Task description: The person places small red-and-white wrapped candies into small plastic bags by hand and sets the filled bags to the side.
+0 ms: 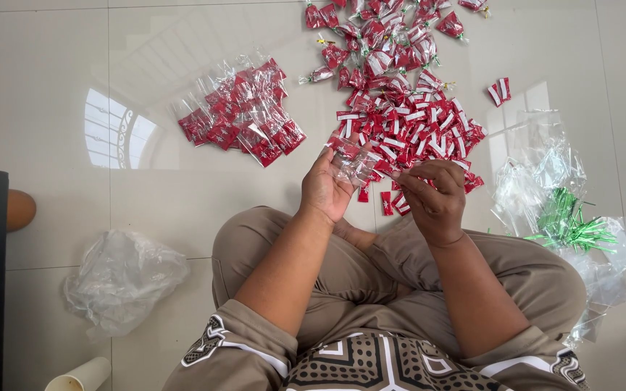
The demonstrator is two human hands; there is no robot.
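Note:
I sit cross-legged on a glossy tiled floor. My left hand (pixel 325 187) holds a small clear plastic bag (pixel 353 163) with red and white pieces showing inside it. My right hand (pixel 435 197) is pinched at the bag's right edge, fingers closed on it or on a small piece; which one I cannot tell. Just beyond my hands lies a pile of loose red-and-white items (pixel 418 134).
A heap of filled clear bags (pixel 244 112) lies at upper left. Tied packets (pixel 382 36) are piled at the top. Empty clear bags (pixel 537 174) and green twist ties (pixel 570 221) sit right. A crumpled plastic bag (pixel 121 279) and paper cup (pixel 81 376) lie left.

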